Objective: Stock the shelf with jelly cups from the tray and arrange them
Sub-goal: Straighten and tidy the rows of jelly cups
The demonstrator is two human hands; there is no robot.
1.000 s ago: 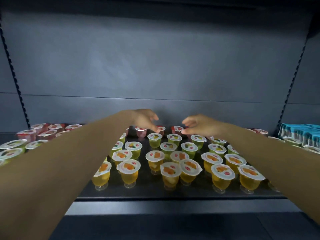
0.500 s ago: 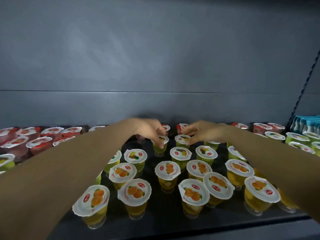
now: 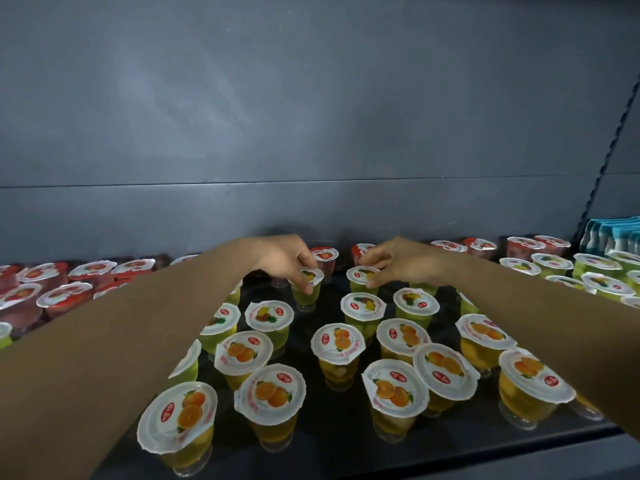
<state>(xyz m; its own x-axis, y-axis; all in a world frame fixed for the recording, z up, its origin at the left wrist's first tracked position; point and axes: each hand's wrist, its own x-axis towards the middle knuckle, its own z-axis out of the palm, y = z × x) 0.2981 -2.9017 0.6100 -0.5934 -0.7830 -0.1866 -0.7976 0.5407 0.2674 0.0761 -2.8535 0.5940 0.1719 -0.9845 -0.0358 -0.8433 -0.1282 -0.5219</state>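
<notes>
jelly cups (image 3: 341,342) on shelf (image 3: 346,441), packets (image 3: 613,233) right

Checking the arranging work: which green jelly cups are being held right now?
The two rearmost green cups: left hand grips one, right hand the other.

Both hands come down onto green cups near the back

A second ago the left hand (image 3: 284,263) and right hand (image 3: 398,263) hovered above the rear rows at frame centre; now each pinches the lid rim of a green jelly cup, left (image 3: 306,289) and right (image 3: 362,280). The camera has closed in, so the orange cups (image 3: 341,353) fill the lower frame.
</notes>
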